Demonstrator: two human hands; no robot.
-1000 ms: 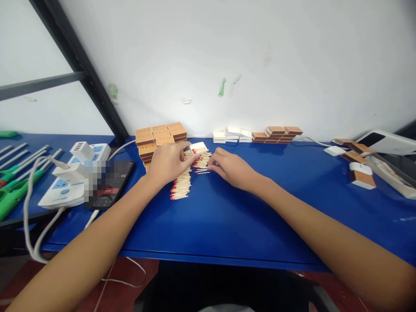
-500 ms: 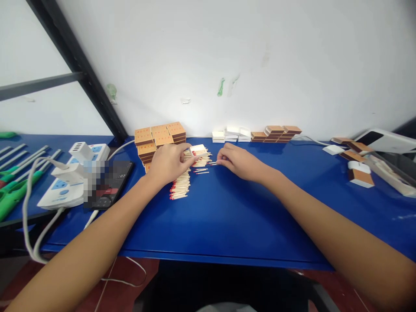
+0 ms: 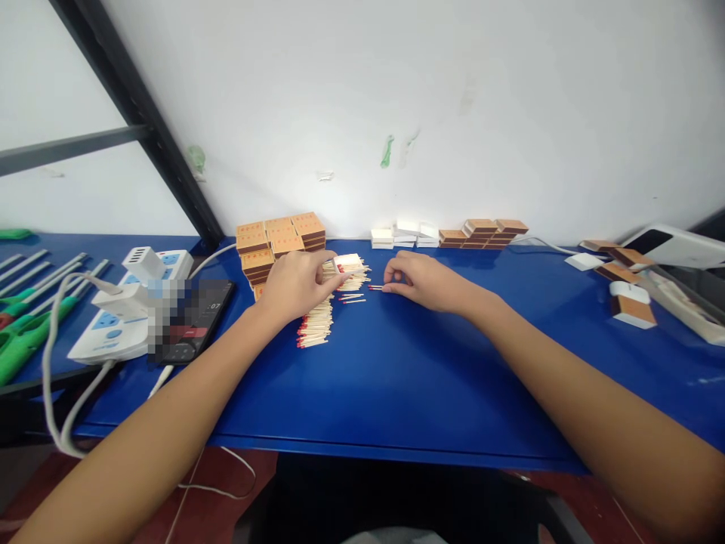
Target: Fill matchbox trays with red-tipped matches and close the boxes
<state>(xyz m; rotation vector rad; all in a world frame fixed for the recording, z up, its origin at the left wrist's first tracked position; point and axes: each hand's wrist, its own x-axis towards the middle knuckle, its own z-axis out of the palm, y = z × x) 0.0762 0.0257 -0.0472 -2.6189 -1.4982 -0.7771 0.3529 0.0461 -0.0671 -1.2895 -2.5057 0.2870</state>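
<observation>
My left hand [image 3: 297,283] is closed on a small white matchbox tray [image 3: 348,261], thumb at its near side and fingers behind. Red-headed matches lie in the tray, partly hidden by the hand. Under and before it spreads a pile of matches [image 3: 314,329], with a few loose matches [image 3: 352,298] to its right. My right hand [image 3: 419,281] is low over the table, thumb and index finger pinched at the ends of what look like two matches [image 3: 374,287], red heads pointing left.
Stacked matchboxes [image 3: 283,236] stand behind my left hand. White trays [image 3: 405,233] and brown sleeves [image 3: 481,233] line the wall. At left are a power strip [image 3: 130,302], a phone [image 3: 218,310] and green-handled lighters [image 3: 34,340]. More box parts [image 3: 633,308] lie at right by a white device [image 3: 674,245].
My right hand has shifted slightly right, away from the pile, and its fingers have rounded. The matches at its fingertips show more clearly. My left hand keeps the tray, now slightly lower.
</observation>
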